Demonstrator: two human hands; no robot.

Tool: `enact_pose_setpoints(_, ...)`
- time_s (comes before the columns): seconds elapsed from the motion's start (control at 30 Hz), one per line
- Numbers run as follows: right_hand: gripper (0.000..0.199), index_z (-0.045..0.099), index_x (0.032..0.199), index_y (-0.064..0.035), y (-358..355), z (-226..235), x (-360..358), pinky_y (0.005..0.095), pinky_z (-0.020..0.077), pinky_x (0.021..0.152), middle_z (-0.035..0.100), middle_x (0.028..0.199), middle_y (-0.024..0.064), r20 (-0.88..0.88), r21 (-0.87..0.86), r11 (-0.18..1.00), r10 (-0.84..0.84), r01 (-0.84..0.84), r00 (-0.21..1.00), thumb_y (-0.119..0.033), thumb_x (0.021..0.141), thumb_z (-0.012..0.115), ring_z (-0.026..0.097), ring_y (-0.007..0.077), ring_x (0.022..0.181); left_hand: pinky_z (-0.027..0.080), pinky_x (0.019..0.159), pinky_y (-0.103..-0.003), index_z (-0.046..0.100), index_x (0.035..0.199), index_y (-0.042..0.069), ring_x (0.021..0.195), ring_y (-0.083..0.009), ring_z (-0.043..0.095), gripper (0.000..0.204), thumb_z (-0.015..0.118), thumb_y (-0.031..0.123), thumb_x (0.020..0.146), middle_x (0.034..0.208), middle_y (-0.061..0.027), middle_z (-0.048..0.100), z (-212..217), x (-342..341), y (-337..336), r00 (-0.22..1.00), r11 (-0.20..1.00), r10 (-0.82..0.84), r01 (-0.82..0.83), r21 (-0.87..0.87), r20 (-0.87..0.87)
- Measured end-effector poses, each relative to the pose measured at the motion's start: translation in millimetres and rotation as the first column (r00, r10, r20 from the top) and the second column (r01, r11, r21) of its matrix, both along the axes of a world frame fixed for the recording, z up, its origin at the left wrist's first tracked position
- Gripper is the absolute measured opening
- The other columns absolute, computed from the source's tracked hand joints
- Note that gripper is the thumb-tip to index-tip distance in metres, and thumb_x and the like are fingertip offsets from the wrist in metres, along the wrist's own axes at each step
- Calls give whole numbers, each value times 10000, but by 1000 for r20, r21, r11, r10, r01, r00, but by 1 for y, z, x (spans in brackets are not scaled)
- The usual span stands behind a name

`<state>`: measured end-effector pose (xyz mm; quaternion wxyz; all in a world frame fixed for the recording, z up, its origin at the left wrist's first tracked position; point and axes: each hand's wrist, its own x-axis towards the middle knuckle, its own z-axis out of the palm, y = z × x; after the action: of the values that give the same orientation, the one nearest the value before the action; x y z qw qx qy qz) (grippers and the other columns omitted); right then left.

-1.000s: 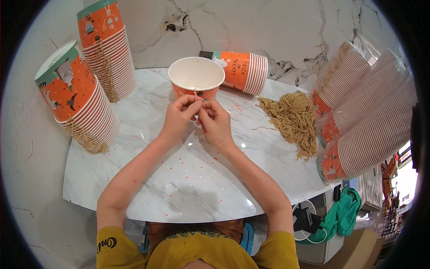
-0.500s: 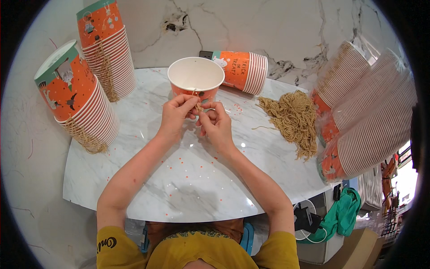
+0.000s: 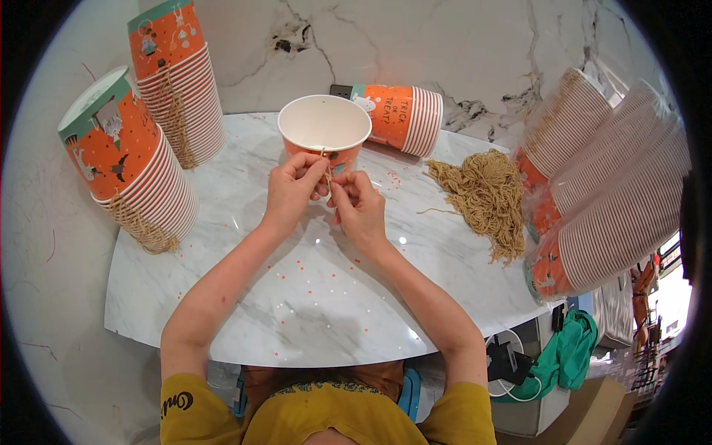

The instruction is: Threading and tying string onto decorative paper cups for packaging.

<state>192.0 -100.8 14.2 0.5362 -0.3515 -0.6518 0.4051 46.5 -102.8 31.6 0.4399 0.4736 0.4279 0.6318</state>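
A wide orange paper cup [image 3: 324,126] with a white inside stands upright on the marble-look table. A tan string [image 3: 328,176] hangs at its near rim. My left hand [image 3: 294,185] pinches the string just in front of the rim. Close beside it, my right hand [image 3: 359,205] also has thumb and fingertips closed on the string, slightly lower. The fingers partly hide the string and the cup's front. To the right of my hands lies a loose pile of tan strings [image 3: 486,196].
Two tall stacks of orange cups, a nearer one [image 3: 130,163] and a farther one [image 3: 178,89], stand at the left with strings hanging down. Behind the cup, a shorter stack [image 3: 400,119] lies sideways. Plastic-wrapped cup stacks [image 3: 608,215] line the right edge. Small orange and white dots are scattered over the table [image 3: 245,319].
Both hands stay at the cup's front rim. The fingers have shifted slightly, and my right fingertips sit a little apart from the left ones along the string.
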Motion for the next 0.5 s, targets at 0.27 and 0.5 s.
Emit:
enact_pose_setpoints(0.27, 84, 569, 1014, -10, -3, -3, 1, 218, 438, 472, 674, 751, 46, 82, 10, 1000, 1, -2, 997, -84, 1002, 608, 577, 47, 589, 462, 523, -206, 694, 954, 29, 607, -40, 594, 159, 639, 173, 993, 728, 9, 671, 7, 1, -5, 995, 998, 44, -40, 51, -87)
enact_pose_setpoints(0.5, 77, 578, 1010, -7, -3, -10, -3, 220, 440, 471, 676, 760, 47, 91, 32, 999, 6, -9, 996, -77, 1001, 609, 587, 47, 608, 462, 524, -205, 682, 947, 16, 582, -32, 571, 163, 627, 159, 1001, 682, 4, 656, 5, -2, -3, 994, 996, 71, -66, 62, -87)
